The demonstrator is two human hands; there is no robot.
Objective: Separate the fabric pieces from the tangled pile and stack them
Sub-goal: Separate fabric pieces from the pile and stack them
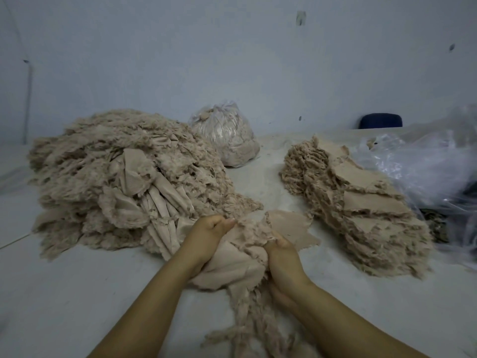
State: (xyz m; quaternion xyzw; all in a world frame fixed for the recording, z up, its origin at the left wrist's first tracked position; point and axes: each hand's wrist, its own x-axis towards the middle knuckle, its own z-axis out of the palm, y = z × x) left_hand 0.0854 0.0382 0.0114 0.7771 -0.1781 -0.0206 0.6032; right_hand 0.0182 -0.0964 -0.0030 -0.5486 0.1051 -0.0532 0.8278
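Fabric pieces (240,257) bunched between left hand (209,236) and right hand (281,257), both gripping

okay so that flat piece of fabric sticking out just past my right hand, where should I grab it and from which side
Pinch the flat piece at its free smooth corner, on the side toward the stack, coming from the right. That end lies flat and bare on the table, while its near edge is buried in the fuzzy bunch both hands hold.

Tangled pile (124,182) at table (77,293) left; stack (361,208) right. Filled bag (227,135) behind, between them. Loose plastic sheeting (426,161) beside the stack, far right.
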